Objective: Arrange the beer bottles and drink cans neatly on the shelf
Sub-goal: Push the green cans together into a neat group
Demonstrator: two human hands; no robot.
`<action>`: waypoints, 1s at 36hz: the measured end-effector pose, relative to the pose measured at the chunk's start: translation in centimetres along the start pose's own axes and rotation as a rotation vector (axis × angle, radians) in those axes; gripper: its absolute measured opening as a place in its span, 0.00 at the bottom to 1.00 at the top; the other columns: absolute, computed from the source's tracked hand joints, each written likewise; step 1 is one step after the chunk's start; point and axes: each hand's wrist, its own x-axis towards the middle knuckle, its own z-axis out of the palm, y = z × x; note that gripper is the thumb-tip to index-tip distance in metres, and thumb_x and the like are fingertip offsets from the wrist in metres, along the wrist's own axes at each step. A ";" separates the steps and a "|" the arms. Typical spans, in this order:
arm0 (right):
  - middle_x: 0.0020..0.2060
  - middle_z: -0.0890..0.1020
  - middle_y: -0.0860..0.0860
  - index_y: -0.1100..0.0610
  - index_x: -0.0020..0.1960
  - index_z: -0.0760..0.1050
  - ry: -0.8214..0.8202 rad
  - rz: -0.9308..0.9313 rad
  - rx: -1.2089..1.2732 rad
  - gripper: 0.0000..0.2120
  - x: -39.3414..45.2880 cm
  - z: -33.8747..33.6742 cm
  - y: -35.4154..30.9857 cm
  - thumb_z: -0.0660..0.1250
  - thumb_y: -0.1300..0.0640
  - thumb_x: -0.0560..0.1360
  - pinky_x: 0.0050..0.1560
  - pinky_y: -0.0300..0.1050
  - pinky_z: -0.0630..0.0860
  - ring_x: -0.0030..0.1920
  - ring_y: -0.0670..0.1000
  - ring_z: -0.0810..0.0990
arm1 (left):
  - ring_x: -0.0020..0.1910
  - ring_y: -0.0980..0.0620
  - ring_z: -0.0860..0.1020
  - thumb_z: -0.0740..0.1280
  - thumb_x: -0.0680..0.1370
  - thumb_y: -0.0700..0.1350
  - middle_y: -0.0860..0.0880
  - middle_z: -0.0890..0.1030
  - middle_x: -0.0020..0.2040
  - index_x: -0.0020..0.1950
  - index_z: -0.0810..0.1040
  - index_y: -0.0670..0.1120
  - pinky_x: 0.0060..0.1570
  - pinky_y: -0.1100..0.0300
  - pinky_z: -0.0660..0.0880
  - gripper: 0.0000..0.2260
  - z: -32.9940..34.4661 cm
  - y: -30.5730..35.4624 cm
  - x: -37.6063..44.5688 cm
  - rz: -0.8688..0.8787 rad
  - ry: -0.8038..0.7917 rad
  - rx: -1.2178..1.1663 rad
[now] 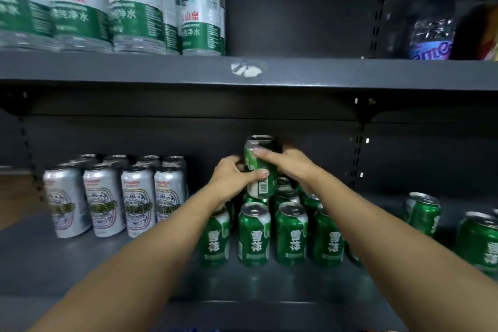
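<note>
Both my hands hold one green beer can [262,186] raised above a block of several green cans [272,234] on the lower shelf [113,267]. My left hand [234,176] grips its lower left side, thumb across the front. My right hand [289,163] wraps over its upper right side. The can is tilted slightly. A neat block of several silver cans [113,197] stands to the left. Two more green cans [423,213] [479,242] stand apart at the right.
The upper shelf [323,73] carries packed water bottles [113,5] at the left and a purple-labelled bottle [431,24] at the right. A shelf bracket and slotted upright [359,143] stand behind the cans on the right.
</note>
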 end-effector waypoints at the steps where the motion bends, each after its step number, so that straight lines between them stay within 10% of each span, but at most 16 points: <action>1: 0.56 0.82 0.51 0.48 0.52 0.77 -0.052 0.009 -0.010 0.12 0.2 0.5 -0.2 0.73 0.46 0.71 0.51 0.38 0.77 0.50 0.47 0.81 | 0.44 0.53 0.83 0.78 0.68 0.46 0.50 0.84 0.44 0.48 0.79 0.50 0.49 0.57 0.79 0.12 -0.6 -0.3 0.3 0.017 0.000 0.037; 5: 0.50 0.82 0.48 0.49 0.50 0.77 0.037 0.031 0.029 0.13 1.9 1.9 0.3 0.75 0.46 0.70 0.42 0.32 0.75 0.43 0.44 0.79 | 0.48 0.54 0.82 0.75 0.72 0.47 0.51 0.84 0.48 0.56 0.79 0.49 0.48 0.63 0.76 0.13 -2.6 -1.3 1.3 0.052 -0.043 0.034; 8: 0.59 0.79 0.50 0.50 0.65 0.73 0.171 0.059 -0.018 0.30 3.3 2.3 1.1 0.74 0.39 0.67 0.59 0.45 0.75 0.57 0.53 0.78 | 0.54 0.55 0.78 0.68 0.78 0.47 0.48 0.80 0.58 0.66 0.75 0.43 0.48 0.73 0.72 0.18 -4.2 -2.5 1.2 0.019 0.081 -0.060; 13: 0.62 0.78 0.53 0.52 0.69 0.69 0.362 0.053 -0.122 0.31 4.7 1.0 2.4 0.72 0.41 0.70 0.61 0.51 0.74 0.61 0.57 0.77 | 0.61 0.52 0.71 0.54 0.83 0.56 0.47 0.73 0.69 0.71 0.69 0.44 0.57 0.59 0.65 0.23 -5.3 -6.1 -1.5 -0.212 0.179 -0.218; 21: 0.46 0.83 0.52 0.51 0.60 0.74 0.537 0.101 -0.136 0.29 3.4 0.5 4.8 0.73 0.36 0.67 0.46 0.50 0.79 0.47 0.58 0.82 | 0.41 0.51 0.81 0.48 0.80 0.63 0.47 0.82 0.45 0.68 0.69 0.46 0.43 0.54 0.73 0.27 -3.2 -6.8 -6.1 -0.460 0.069 -0.617; 25: 0.39 0.82 0.53 0.55 0.52 0.77 0.539 0.107 -0.134 0.26 2.8 0.6 5.3 0.73 0.35 0.66 0.39 0.48 0.77 0.41 0.56 0.81 | 0.54 0.43 0.81 0.55 0.70 0.73 0.42 0.81 0.60 0.75 0.65 0.50 0.54 0.46 0.77 0.40 -3.3 -8.3 -5.7 -0.539 0.124 -0.625; 29: 0.37 0.82 0.55 0.55 0.43 0.77 0.531 0.109 -0.131 0.23 2.5 0.9 5.0 0.73 0.35 0.66 0.37 0.47 0.74 0.39 0.58 0.81 | 0.49 0.44 0.83 0.51 0.76 0.69 0.41 0.85 0.49 0.57 0.80 0.47 0.50 0.49 0.77 0.31 -2.7 -7.9 -5.7 -0.531 0.061 -0.588; 36: 0.33 0.78 0.51 0.55 0.43 0.73 0.517 0.104 -0.152 0.24 1.9 1.7 4.4 0.72 0.35 0.67 0.34 0.44 0.70 0.37 0.57 0.79 | 0.51 0.41 0.83 0.55 0.78 0.67 0.40 0.84 0.51 0.61 0.79 0.45 0.49 0.48 0.78 0.29 -2.1 -8.0 -5.8 -0.541 0.086 -0.592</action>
